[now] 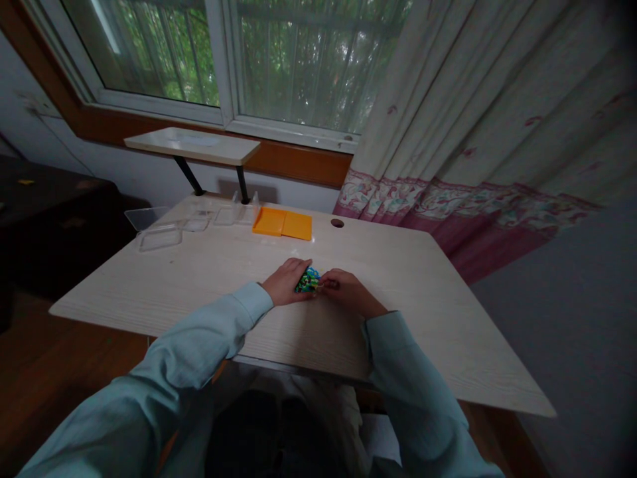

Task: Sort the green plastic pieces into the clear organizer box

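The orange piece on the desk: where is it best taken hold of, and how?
I'd pinch the orange piece by its right edge, coming in from the right. It lies flat and low on the desk, so an edge probably offers the best hold, and clear plastic cases sit close to its left end.

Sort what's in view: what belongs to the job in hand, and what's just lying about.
Job in hand:
small green-and-blue multicoloured item, between left hand and right hand
pale wood-grain desk, beneath

Apparently just lying about:
flat orange rectangular item
clear plastic rectangular pieces
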The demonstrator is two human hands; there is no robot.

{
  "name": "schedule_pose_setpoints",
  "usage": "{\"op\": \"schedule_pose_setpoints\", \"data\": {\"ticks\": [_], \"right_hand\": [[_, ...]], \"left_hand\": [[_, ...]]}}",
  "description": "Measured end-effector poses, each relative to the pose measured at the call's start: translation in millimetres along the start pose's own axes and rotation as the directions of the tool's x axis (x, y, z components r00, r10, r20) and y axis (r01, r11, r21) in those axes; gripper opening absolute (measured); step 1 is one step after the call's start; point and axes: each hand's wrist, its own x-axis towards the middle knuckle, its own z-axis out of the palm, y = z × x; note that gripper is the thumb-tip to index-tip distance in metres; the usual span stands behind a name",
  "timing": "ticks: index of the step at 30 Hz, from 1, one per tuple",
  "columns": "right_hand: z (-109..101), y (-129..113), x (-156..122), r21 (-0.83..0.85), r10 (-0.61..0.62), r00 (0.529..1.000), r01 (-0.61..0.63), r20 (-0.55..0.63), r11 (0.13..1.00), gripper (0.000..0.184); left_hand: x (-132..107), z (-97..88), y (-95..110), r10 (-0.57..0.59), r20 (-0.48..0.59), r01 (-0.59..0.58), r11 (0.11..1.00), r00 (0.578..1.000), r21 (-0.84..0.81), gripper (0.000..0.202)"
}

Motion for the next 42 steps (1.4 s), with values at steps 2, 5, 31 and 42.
{"op": "schedule_pose_setpoints", "data": {"ticks": [2, 5, 31, 42], "right_hand": [[1.1, 2.0, 3.1, -0.023, -0.006, 0.998, 0.005, -0.067, 1.000, 0.012], [4.5, 6.8, 6.7, -0.156, -0.036, 0.982, 0.007, -0.186, 0.988, 0.022], [16.1, 2.3, 139.2, -0.610, -0.111, 0.973, -0.036, -0.202, 0.792, 0.018], [-42.3, 36.2, 77.7, -0.732, -0.021, 0.985, -0.113, -0.171, 0.672, 0.017]], "left_hand": [[0.7, -1.1, 0.2, -0.002, -0.006, 0.002, 1.000, 1.000, -0.022, 0.084], [1.2, -2.1, 1.6, 0.000, -0.011, 0.000, 0.999, 1.000, -0.047, 0.086], [-0.5, -1.9, -5.9, -0.013, -0.019, 0.011, 0.995, 1.000, -0.100, 0.070], [-1.7, -2.5, -7.0, -0.016, -0.045, 0.009, 0.988, 0.999, -0.154, 0.066]]}}
